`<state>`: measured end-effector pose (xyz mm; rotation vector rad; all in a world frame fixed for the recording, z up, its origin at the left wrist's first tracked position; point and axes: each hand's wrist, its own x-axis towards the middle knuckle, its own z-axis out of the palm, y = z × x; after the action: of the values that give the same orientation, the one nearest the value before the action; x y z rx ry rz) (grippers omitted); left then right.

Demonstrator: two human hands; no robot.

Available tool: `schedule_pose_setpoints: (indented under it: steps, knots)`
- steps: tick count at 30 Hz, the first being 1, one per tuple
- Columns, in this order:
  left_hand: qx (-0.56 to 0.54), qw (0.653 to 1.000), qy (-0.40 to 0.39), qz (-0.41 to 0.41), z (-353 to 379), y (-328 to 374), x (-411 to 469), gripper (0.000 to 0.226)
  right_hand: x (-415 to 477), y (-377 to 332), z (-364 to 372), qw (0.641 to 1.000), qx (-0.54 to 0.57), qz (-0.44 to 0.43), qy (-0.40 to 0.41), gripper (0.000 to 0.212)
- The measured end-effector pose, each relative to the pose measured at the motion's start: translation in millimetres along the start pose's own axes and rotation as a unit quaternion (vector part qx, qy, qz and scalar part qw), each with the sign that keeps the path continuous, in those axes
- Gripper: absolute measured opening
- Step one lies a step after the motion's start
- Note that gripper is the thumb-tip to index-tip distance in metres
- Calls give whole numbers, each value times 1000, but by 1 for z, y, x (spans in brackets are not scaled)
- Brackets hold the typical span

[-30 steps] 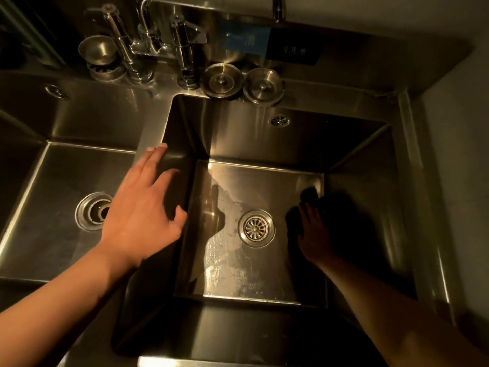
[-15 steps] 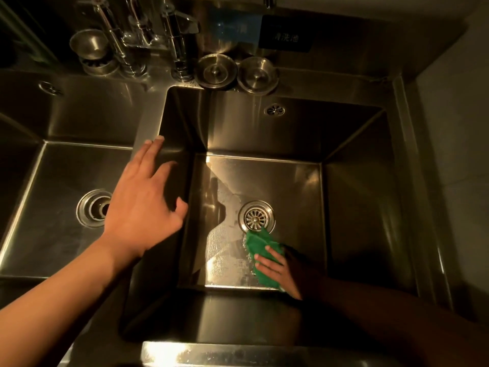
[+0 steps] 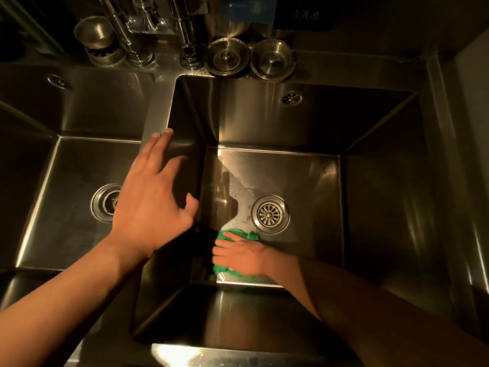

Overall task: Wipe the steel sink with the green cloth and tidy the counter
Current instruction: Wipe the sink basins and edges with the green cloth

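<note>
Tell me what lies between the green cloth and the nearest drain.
Only bare steel floor; the head view shows the green cloth under the right hand, just short of that drain.

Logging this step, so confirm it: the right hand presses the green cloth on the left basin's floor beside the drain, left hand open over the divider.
Wrong basin. The head view shows the right hand pressing the green cloth on the right basin floor, beside its drain; the left hand is open over the divider.
</note>
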<state>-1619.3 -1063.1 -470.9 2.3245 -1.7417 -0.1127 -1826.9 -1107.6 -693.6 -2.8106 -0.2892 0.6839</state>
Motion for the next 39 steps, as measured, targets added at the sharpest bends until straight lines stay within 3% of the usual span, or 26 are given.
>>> schedule_pose_setpoints:
  steps: [2,5,7,10,13,16,22,28,33,34,36,39]
  knots:
    - [-2,1000,-3,0,0,0,0,68,10,18,-11,998,45,29,41,33]
    - [-8,1000,-5,-4,-1,1,0,66,15,56,-26,970,158,151,103,40]
    - [-11,1000,-4,-2,0,0,0,65,9,88,-33,955,136,234,119,49]
    - [-4,1000,-10,-3,1,-1,0,67,-17,135,-45,947,105,283,107,74]
    - [0,1000,-14,-4,2,-3,1,68,-53,168,-39,928,116,342,94,72]
    - [2,1000,-10,3,4,-5,1,68,-98,168,-15,894,111,416,123,63]
    - [6,1000,-5,11,7,-8,1,69,-158,113,30,811,173,540,143,74]
    - [2,1000,-7,10,6,-8,1,69,-160,34,54,840,168,504,109,71]
    - [7,1000,-7,8,8,-9,0,69,-133,-4,58,925,162,317,131,75]
    - [8,1000,-8,7,9,-9,0,68,-123,-5,50,943,124,295,89,74]
    - [10,1000,-8,3,8,-8,0,68,-108,-10,37,957,105,261,63,68]
    - [12,1000,-10,-1,7,-7,0,68,-82,-19,23,959,158,207,107,72]
